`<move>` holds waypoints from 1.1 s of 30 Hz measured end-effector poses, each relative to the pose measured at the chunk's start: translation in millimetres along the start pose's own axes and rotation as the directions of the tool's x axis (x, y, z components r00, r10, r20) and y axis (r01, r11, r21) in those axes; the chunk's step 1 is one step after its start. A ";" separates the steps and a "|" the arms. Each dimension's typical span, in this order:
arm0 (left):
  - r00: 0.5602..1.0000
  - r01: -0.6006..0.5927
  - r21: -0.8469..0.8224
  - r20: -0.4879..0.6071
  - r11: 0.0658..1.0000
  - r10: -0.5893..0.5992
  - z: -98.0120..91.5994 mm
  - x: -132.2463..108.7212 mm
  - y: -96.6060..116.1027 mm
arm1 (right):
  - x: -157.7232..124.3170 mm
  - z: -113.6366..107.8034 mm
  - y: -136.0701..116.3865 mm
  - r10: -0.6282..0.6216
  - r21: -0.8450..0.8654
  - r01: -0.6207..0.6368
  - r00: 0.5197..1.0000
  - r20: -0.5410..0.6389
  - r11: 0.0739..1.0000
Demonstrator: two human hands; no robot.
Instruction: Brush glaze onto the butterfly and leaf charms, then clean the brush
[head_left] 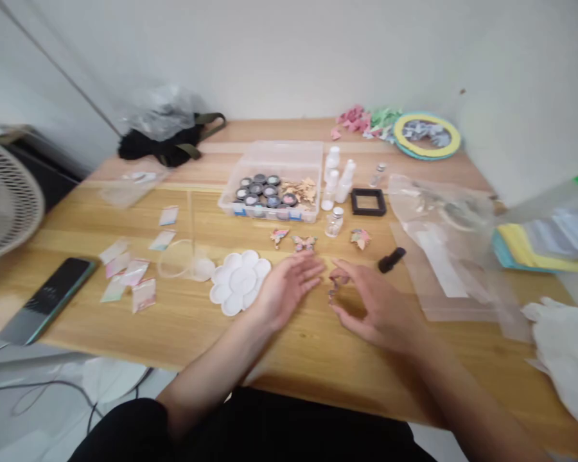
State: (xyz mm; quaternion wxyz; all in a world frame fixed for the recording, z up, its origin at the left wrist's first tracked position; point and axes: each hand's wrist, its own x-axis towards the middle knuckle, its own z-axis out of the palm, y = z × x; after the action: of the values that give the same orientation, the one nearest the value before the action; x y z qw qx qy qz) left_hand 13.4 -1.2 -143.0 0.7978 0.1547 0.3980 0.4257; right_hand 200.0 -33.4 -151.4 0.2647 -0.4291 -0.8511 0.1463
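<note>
My left hand (291, 289) is open, palm turned inward and fingers stretched out, just right of the white flower-shaped paint palette (239, 282). It holds nothing. My right hand (373, 298) curves around a small decorated piece (333, 292), which seems to be gripped by its edges between thumb and fingers. Blur hides its exact shape. Beyond my hands lie a pastel butterfly piece (304, 243), a similar winged piece (279, 237) and a leaf-like colored piece (361, 239). A short black tube (392, 260) lies right of my right hand.
Behind stands an open clear plastic box (270, 208) with small pots and wooden cutouts. White bottles (331, 189), a glass vial (334, 222) and a black square frame (368, 201) stand beside it. Small sachets (133, 273) and a phone (48, 298) lie left, plastic bags (443, 256) right.
</note>
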 end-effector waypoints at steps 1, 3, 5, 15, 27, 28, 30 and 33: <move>0.999 0.050 0.009 0.021 0.999 -0.051 2.6 0.0 -3.2 | 0.1 -1.1 -1.4 -0.051 -0.065 0.047 0.997 -0.053 0.997; 0.983 0.163 0.042 0.077 0.986 -0.166 8.3 1.3 -8.4 | 0.9 -1.3 -3.5 -0.154 -0.185 0.134 0.984 -0.095 0.973; 0.969 0.213 0.061 0.117 0.975 -0.219 13.8 3.1 -11.6 | 1.8 0.2 -5.0 -0.215 -0.276 0.184 0.973 -0.087 0.943; 0.963 0.198 0.041 0.178 0.979 -0.202 30.3 11.7 -10.8 | -0.8 6.0 -3.7 -0.014 -0.311 -0.027 0.992 -0.129 0.950; 0.997 0.062 -0.106 0.053 0.992 -0.057 21.8 10.2 -10.5 | -12.1 -2.6 4.2 0.246 -0.206 -0.316 0.921 -0.303 0.926; 0.998 0.052 -0.112 0.051 0.992 -0.046 21.5 9.1 -9.2 | -13.6 -3.4 4.9 0.295 -0.212 -0.368 0.905 -0.308 0.905; 0.997 0.046 -0.124 0.065 0.991 -0.038 21.4 6.9 -6.9 | -15.5 -5.1 6.7 0.375 -0.232 -0.446 0.879 -0.295 0.864; 0.994 0.044 -0.160 0.102 0.986 -0.028 21.4 4.1 -5.1 | -15.8 -9.5 9.7 0.509 -0.265 -0.562 0.825 -0.246 0.783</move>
State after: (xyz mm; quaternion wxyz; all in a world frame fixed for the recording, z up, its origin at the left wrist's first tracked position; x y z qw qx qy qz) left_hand 34.0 1.1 -134.5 0.8340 0.1031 0.3248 0.4340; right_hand 219.6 -40.3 -153.3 0.2050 -0.7016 -0.6814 0.0377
